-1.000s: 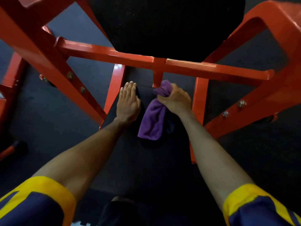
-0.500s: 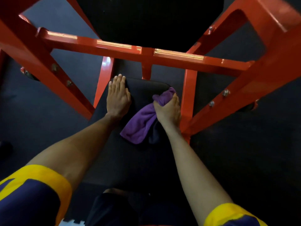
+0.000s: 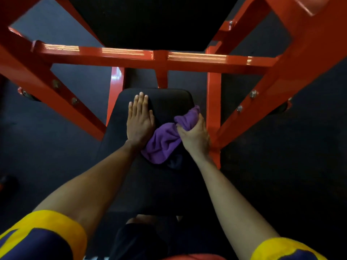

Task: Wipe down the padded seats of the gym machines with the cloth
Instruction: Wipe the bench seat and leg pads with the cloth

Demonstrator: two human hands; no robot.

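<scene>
Rightward since a second ago, the right hand (image 3: 194, 136) has carried the bunched purple terry cloth (image 3: 163, 145) to the black padded vinyl seat's (image 3: 169, 98) right edge, fist clenched round it. The left hand (image 3: 139, 124) presses flat, fingers straight, left of the seat's centre. The seat runs lengthwise away from the person; its far end likely comes next.

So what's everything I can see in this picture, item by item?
padded seat: one, black, centre of view
cloth: one, purple, bunched on the seat's right side
machine frame: one, orange, beams around the seat
upper pad: one, black, top centre, beyond the frame
bolts: several, silver, on the slanted beams
floor: dark, around the machine
sleeves: two, navy with yellow bands, bottom corners
left hand: one, flat on the seat
right hand: one, gripping the cloth
</scene>
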